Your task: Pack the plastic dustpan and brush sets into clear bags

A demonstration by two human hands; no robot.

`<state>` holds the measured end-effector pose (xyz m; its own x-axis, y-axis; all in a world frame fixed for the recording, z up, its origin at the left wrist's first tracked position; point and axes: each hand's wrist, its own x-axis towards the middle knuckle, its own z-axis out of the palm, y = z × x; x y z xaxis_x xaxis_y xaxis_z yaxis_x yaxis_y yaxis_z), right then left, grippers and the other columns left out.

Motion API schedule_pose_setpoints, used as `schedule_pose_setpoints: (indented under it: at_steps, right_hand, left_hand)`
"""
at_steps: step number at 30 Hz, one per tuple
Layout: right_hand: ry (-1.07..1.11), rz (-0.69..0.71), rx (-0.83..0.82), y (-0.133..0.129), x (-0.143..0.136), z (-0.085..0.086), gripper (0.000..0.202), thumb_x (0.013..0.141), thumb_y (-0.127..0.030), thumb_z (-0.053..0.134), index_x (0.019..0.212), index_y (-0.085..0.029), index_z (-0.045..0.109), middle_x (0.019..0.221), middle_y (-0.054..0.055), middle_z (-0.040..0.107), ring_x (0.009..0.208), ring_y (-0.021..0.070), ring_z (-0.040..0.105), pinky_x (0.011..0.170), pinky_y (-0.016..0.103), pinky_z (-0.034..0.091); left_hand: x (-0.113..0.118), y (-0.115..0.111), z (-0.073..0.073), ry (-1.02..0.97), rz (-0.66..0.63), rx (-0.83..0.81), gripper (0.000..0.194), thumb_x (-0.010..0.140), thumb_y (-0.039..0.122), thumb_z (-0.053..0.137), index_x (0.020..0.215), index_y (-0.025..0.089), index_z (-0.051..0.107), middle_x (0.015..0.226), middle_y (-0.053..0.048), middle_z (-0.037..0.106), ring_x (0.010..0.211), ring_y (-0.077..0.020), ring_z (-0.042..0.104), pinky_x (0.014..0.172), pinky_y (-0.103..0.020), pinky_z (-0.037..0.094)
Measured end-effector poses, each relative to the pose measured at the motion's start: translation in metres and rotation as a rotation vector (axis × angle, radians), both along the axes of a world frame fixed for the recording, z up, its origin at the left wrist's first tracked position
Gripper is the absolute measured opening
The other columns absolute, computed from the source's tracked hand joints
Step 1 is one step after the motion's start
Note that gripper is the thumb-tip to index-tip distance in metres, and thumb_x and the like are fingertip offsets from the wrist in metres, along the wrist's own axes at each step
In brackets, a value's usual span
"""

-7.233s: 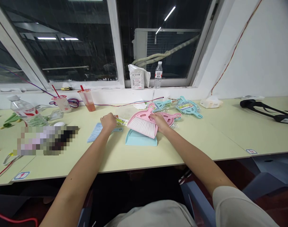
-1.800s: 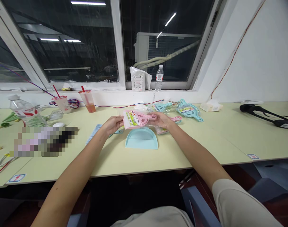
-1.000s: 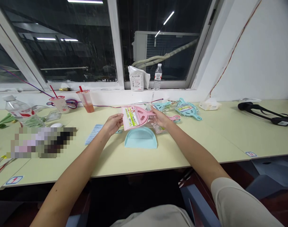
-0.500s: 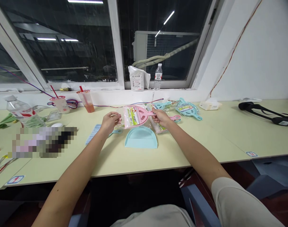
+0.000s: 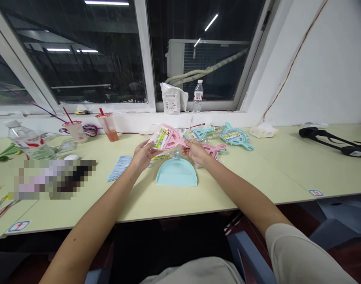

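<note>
A pink dustpan set in clear wrap is held up above the table between my two hands. My left hand grips its wide, labelled end. The handle end is pinched in my right hand. Below it a light blue dustpan lies on the table, and a blue brush lies to its left, partly behind my left hand. Another wrapped pink set is beside my right hand. Farther back lie wrapped teal sets.
Drink cups with red straws and a large bottle stand on the left of the table. A water bottle and a white package are on the sill. Black goggles lie at the right.
The held pink set has moved slightly left and tilted, its labelled end turned up. My right hand moved left with it, and my left hand now reaches under and around the wide end.
</note>
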<state>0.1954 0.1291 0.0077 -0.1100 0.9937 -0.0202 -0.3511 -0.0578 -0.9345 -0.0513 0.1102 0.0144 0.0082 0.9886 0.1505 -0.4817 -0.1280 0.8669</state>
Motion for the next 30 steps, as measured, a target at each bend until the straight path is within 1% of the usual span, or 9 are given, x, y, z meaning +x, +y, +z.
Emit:
schedule_pose_setpoints:
  at_steps: [5, 7, 8, 12, 13, 18, 22, 27, 30]
  right_hand:
    - [-0.162, 0.257, -0.004, -0.016, -0.001, 0.014, 0.014, 0.096, -0.014, 0.065, 0.088, -0.018, 0.054, 0.079, 0.010, 0.075, 0.066, 0.0189, 0.072, 0.058, 0.027, 0.058]
    - [-0.208, 0.387, -0.024, -0.014, 0.005, 0.018, 0.013, 0.094, -0.016, 0.068, 0.087, -0.017, 0.057, 0.085, 0.014, 0.076, 0.073, 0.0214, 0.074, 0.064, 0.030, 0.061]
    - [-0.195, 0.395, -0.026, -0.011, 0.010, 0.020, 0.013, 0.093, -0.018, 0.070, 0.087, -0.016, 0.059, 0.086, 0.014, 0.076, 0.076, 0.0220, 0.074, 0.068, 0.032, 0.063]
    - [-0.015, 0.102, 0.001, 0.008, 0.031, 0.021, 0.020, 0.093, -0.032, 0.072, 0.088, -0.020, 0.058, 0.080, 0.008, 0.072, 0.080, 0.0212, 0.074, 0.079, 0.035, 0.064]
    - [0.008, 0.077, -0.011, 0.013, 0.035, 0.020, 0.020, 0.092, -0.034, 0.072, 0.091, -0.020, 0.058, 0.083, 0.008, 0.072, 0.080, 0.0216, 0.075, 0.078, 0.037, 0.064]
    - [-0.017, 0.303, 0.018, 0.015, 0.043, 0.014, 0.036, 0.084, -0.024, 0.077, 0.115, -0.023, 0.060, 0.092, 0.006, 0.075, 0.075, 0.0201, 0.074, 0.068, 0.034, 0.063]
    - [-0.083, 0.395, 0.076, 0.009, 0.036, 0.007, 0.042, 0.074, -0.009, 0.078, 0.111, -0.022, 0.065, 0.092, 0.004, 0.077, 0.073, 0.0163, 0.072, 0.070, 0.030, 0.062]
    - [-0.132, 0.204, 0.143, 0.013, 0.028, -0.002, 0.022, 0.071, -0.010, 0.082, 0.085, -0.019, 0.068, 0.097, 0.007, 0.080, 0.073, 0.0158, 0.071, 0.063, 0.025, 0.058]
    - [-0.124, 0.115, 0.149, 0.016, 0.027, -0.004, 0.019, 0.069, -0.009, 0.084, 0.078, -0.018, 0.071, 0.089, 0.005, 0.079, 0.072, 0.0148, 0.070, 0.065, 0.024, 0.058]
  left_hand:
    - [-0.015, 0.015, -0.005, 0.018, 0.267, -0.061, 0.036, 0.074, 0.007, 0.072, 0.107, 0.013, 0.059, 0.085, -0.007, 0.072, 0.072, -0.0197, 0.073, 0.066, -0.036, 0.065]
    - [-0.022, 0.019, -0.006, 0.054, 0.324, -0.072, 0.038, 0.073, 0.008, 0.069, 0.110, 0.013, 0.061, 0.077, -0.005, 0.069, 0.064, -0.0183, 0.070, 0.058, -0.032, 0.062]
    - [-0.024, 0.021, -0.006, 0.071, 0.330, -0.066, 0.039, 0.073, 0.009, 0.069, 0.110, 0.013, 0.062, 0.075, -0.004, 0.068, 0.060, -0.0175, 0.068, 0.055, -0.031, 0.060]
    - [-0.026, 0.021, -0.006, 0.117, 0.262, -0.040, 0.037, 0.067, 0.012, 0.070, 0.104, 0.014, 0.065, 0.069, -0.001, 0.065, 0.055, -0.0152, 0.063, 0.050, -0.028, 0.056]
    - [-0.025, 0.019, -0.006, 0.137, 0.222, -0.040, 0.037, 0.066, 0.012, 0.072, 0.102, 0.015, 0.066, 0.066, 0.000, 0.063, 0.054, -0.0150, 0.062, 0.049, -0.027, 0.055]
    - [-0.013, 0.003, -0.001, 0.275, -0.034, -0.070, 0.045, 0.063, 0.017, 0.078, 0.106, 0.019, 0.068, 0.060, 0.003, 0.059, 0.052, -0.0147, 0.060, 0.046, -0.023, 0.049]
    - [-0.004, -0.007, 0.001, 0.333, -0.118, -0.103, 0.051, 0.065, 0.019, 0.079, 0.114, 0.021, 0.066, 0.063, 0.002, 0.062, 0.054, -0.0159, 0.062, 0.046, -0.023, 0.048]
    - [-0.003, -0.005, -0.003, 0.345, -0.087, -0.135, 0.053, 0.069, 0.018, 0.079, 0.120, 0.023, 0.064, 0.071, 0.000, 0.067, 0.058, -0.0166, 0.065, 0.048, -0.024, 0.052]
    - [-0.006, -0.003, -0.006, 0.348, -0.118, -0.109, 0.051, 0.076, 0.027, 0.082, 0.124, 0.023, 0.066, 0.073, -0.001, 0.067, 0.058, -0.0162, 0.065, 0.048, -0.024, 0.052]
